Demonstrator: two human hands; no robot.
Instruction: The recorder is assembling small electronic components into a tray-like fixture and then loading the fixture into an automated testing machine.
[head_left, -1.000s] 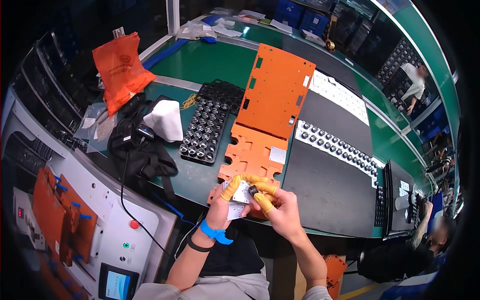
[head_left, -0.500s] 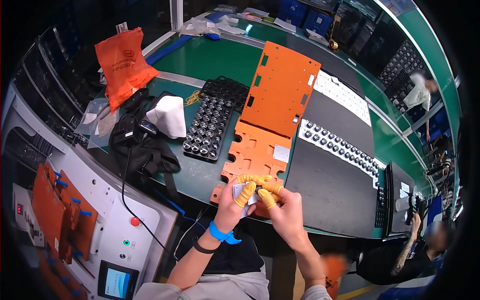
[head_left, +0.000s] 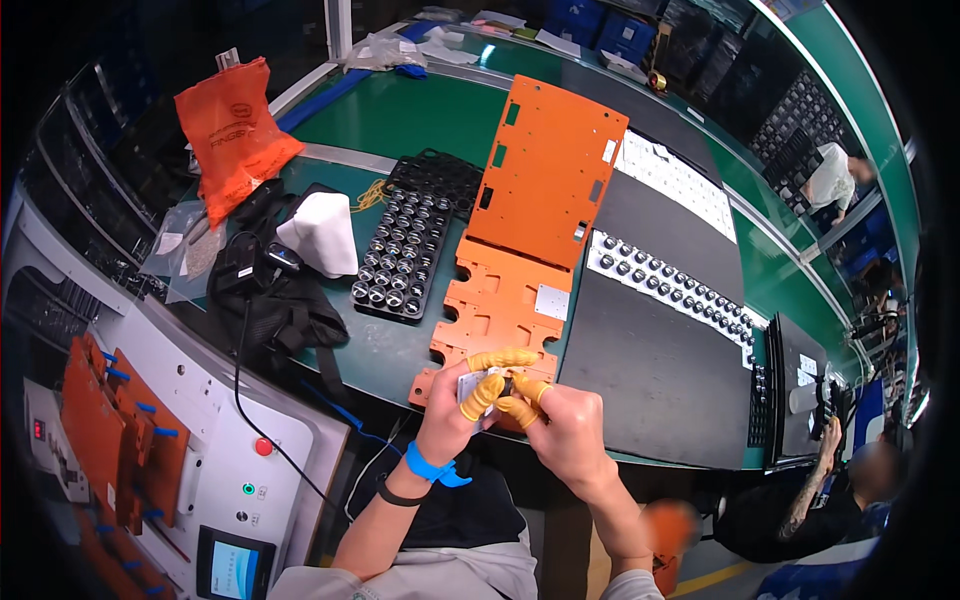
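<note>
- Grip, left hand: pinching a small white plate, its thumb across the near face and its forefinger along the top; yellow finger cots cover the tips.
- Right hand: finger and thumb clenched about a small dark part, mostly hidden between the tips.
- Position of the held pieces: before the wearer's body, over the near end of an orange fixture on the green tabletop.
- Change: one second earlier the plate's pierced face lay largely in view, with the dark part near its right side; now the left thumb masks much of that face, and the two hands' fingertips crowd together.
- Significance (judged): plate and part appear to be worked as a pair, both hands occupied; whether the pieces touch or are joined cannot be told.
- Surroundings: left of the fixture, a black tray of round, shiny-topped pieces; on the fixture, another white plate; to the right, a white strip bearing dark round pieces.
</note>
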